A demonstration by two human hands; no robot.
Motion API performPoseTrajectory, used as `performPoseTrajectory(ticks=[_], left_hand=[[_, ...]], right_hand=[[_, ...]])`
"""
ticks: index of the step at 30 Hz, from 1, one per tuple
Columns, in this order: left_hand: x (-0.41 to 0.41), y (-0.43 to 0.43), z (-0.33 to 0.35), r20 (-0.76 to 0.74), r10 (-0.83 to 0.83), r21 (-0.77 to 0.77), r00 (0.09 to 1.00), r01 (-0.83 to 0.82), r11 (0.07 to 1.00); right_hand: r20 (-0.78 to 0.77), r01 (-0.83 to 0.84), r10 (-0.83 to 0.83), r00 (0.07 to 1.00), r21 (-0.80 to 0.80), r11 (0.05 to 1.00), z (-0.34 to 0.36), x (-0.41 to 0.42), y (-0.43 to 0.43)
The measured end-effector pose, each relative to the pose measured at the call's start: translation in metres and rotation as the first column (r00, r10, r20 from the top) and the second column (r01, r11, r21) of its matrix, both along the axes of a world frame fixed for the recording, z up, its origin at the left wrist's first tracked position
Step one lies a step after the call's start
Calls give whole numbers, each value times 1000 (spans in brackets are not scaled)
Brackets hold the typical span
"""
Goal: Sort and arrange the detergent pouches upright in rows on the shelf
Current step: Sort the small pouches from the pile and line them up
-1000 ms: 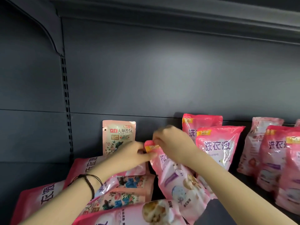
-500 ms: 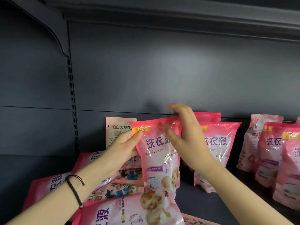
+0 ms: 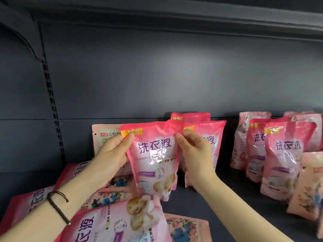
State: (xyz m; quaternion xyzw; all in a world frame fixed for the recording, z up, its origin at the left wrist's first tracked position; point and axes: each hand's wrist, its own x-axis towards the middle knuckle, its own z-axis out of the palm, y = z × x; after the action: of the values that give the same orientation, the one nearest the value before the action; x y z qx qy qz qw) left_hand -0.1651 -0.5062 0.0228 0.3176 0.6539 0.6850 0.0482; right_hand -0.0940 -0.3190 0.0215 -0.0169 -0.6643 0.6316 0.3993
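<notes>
Up front, both hands hold one pink pouch (image 3: 155, 159) upright between them, its printed face toward the camera. The left hand (image 3: 111, 154) grips the pouch's left edge. Its thumb lies on the front just under the yellow NEW tag, and the other fingers curl round behind, out of sight. The right hand (image 3: 194, 151) pinches the upper right edge, thumb tip on the front just below the folded top corner and fingers behind. A black cord bracelet (image 3: 57, 205) sits on the left wrist. The pouch's lower end is low over the shelf deck (image 3: 209, 215), just behind a pouch lying flat. Whether it rests on the deck cannot be told.

Directly behind it, two more pink pouches (image 3: 208, 137) stand one behind the other, partly covered by the right hand. A pale pouch (image 3: 103, 138) leans against the back panel (image 3: 157, 75), half hidden by the left hand. Below and left of the hands, a loose heap of pouches (image 3: 104, 222) lies flat and overlapping, pink ones mixed with floral ones (image 3: 108, 198).

To the right, across a bare strip of deck, a group of pink pouches (image 3: 283, 165) stands upright, several deep. A floral-printed pouch (image 3: 307, 187) stands at the front, near the frame's edge.

The shelving is dark grey metal. A slotted upright (image 3: 52, 105) runs down the left of the back panel, a curved bracket (image 3: 22, 32) sits above it, and an upper shelf (image 3: 174, 11) spans the top.
</notes>
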Motion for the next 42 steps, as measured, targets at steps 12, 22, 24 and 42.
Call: performPoseTrajectory(ticks=[12, 22, 24, 42], left_hand=[[54, 119, 18, 84, -118, 251, 989, 93, 963], [67, 154, -12, 48, -21, 77, 999, 17, 997], [70, 153, -9, -62, 28, -20, 998, -30, 999], [106, 12, -2, -895, -369, -387, 252, -850, 358]], right_hand=[[-119, -391, 373, 920, -341, 855, 16, 53, 103], [-75, -381, 378, 923, -324, 866, -27, 64, 145], [7, -169, 170, 985, -55, 984, -26, 67, 151], [254, -349, -395, 883, 917, -191, 25, 116, 89]])
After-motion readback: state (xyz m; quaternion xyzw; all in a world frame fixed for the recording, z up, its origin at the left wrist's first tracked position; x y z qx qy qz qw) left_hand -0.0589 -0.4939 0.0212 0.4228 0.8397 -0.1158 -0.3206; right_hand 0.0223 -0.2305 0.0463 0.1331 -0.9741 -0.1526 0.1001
